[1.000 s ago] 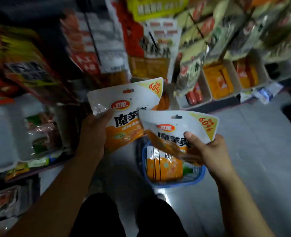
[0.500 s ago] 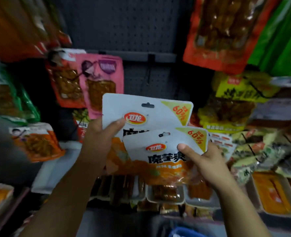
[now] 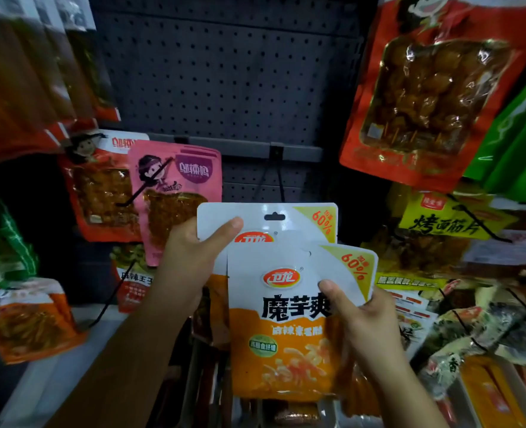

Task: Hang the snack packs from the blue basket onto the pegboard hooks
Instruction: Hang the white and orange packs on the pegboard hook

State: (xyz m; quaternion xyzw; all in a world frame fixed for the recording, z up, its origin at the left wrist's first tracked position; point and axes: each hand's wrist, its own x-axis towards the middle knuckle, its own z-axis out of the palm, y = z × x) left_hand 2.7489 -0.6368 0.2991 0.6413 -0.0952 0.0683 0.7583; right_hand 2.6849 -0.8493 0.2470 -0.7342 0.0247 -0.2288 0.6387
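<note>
Hanging already along the left edge: brown and orange snack bags, then a pink pack (image 3: 175, 193) on its own peg, none of them the kind held here. Gripping the rear white-and-orange snack pack (image 3: 267, 219) by its left edge, left hand (image 3: 190, 261), thumb laid across the front, fingers hidden behind. Raised just under the bare black hook (image 3: 278, 177) at the middle of the grey pegboard (image 3: 224, 72), with the pack's hang slot close below the hook's tip but not yet threaded. Overlapping it in front and lower, a second identical snack pack (image 3: 289, 319), pinched at its right edge by the right hand (image 3: 366, 316), thumb on the face. Both hands clamped, each on its own pack, near each other with the packs touching. Farther right, red and yellow packs filling neighbouring pegs, and white trays of goods on the shelf below.

Judging progress: no white-and-orange pack seen on any hook, so at most early in the hanging; two packs in hand to go. Blue basket out of view, so remaining stock impossible to tell.
</note>
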